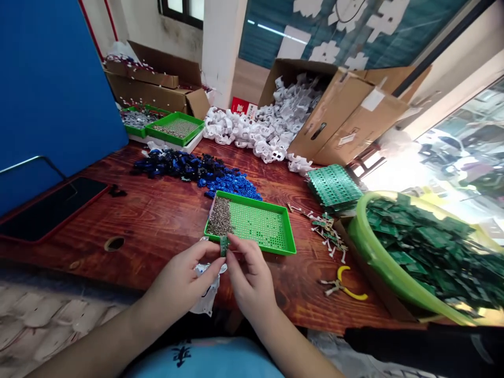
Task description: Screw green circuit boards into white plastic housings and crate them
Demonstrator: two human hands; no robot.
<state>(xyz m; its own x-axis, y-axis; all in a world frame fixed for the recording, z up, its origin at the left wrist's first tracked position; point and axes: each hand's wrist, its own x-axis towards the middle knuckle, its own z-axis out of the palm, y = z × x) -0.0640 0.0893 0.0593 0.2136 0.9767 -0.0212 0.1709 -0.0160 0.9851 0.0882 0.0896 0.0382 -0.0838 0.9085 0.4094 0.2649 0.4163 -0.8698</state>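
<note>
Where the left hand [177, 275] and right hand [252, 273] meet in the head view, both pinch a small green board [223, 245] between them, neither nearer; its long axis runs forward, toward the green tray [252, 219] just beyond them.

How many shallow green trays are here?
3. The front tray lies just beyond the left hand and right hand. Two others sit side by side at back left: an outer tray, partly hidden, and an inner tray. More could be hidden.
</note>
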